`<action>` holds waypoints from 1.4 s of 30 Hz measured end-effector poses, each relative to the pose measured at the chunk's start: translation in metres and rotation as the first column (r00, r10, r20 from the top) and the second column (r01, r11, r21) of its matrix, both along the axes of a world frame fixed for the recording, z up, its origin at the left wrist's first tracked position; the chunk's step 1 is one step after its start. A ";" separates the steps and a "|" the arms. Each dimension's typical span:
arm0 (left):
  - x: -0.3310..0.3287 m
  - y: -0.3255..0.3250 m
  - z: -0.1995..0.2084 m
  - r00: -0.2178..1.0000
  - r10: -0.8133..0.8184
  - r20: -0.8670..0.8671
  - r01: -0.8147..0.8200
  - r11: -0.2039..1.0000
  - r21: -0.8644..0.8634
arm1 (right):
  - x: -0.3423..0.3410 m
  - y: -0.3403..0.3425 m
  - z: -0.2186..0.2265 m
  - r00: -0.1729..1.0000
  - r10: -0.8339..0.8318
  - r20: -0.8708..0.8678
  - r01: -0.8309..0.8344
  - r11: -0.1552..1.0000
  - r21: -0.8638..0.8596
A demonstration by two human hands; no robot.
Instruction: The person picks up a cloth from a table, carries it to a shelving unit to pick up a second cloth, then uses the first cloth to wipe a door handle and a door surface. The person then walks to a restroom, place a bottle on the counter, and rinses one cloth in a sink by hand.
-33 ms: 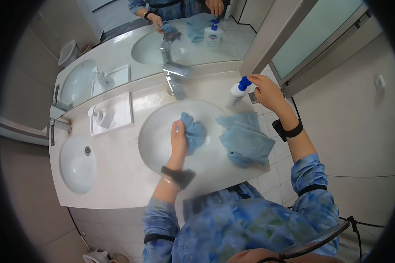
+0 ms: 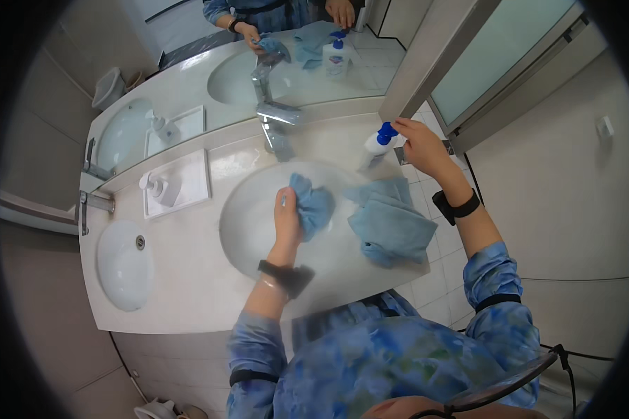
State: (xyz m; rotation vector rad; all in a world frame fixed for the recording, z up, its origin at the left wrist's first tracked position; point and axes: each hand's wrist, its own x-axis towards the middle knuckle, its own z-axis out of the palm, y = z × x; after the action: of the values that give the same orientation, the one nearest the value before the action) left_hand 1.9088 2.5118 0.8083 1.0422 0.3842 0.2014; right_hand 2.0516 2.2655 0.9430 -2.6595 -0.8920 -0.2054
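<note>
My left hand (image 2: 286,218) is closed around a bunched light-blue cloth (image 2: 313,208), holding it over the white oval basin (image 2: 241,237). At the counter's right end stands a white pump bottle (image 2: 376,148) with a blue top. The fingers of my right hand (image 2: 421,144) are bent against that blue pump head, and the fingertips are partly hidden behind it. Between the basin and my right forearm lies a second light-blue cloth (image 2: 393,222), loosely folded, touching neither hand.
A chrome faucet (image 2: 276,126) rises behind the basin, below the mirror (image 2: 189,73). To the left, a white tray (image 2: 194,183) carries a white pump dispenser (image 2: 154,186). A smaller basin (image 2: 124,276) with its own faucet (image 2: 99,202) lies beyond it. A door frame (image 2: 437,59) borders the counter's right end.
My left hand and its cloth have shifted very slightly toward the faucet. My right hand stays at the pump head.
</note>
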 end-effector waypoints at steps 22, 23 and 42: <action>0.137 -0.079 0.034 0.865 -0.497 -0.070 0.388 0.752 -0.533 | 0.023 -0.015 -0.049 0.992 0.127 0.019 -0.127 0.966 0.223; 0.136 -0.079 0.034 0.871 -0.488 -0.044 0.390 0.745 -0.541 | 0.025 -0.017 -0.046 0.991 0.130 0.016 -0.130 0.966 0.225; -0.046 0.000 0.032 0.998 0.042 0.055 -0.014 0.901 -0.435 | -0.148 0.144 -0.103 0.787 0.542 -0.294 -0.389 0.806 0.446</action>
State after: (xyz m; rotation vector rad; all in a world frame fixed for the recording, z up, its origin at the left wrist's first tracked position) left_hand 1.8625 2.5119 0.8405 0.5875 0.3657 0.1636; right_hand 1.9035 2.4091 0.8404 -1.9449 -1.2028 0.2798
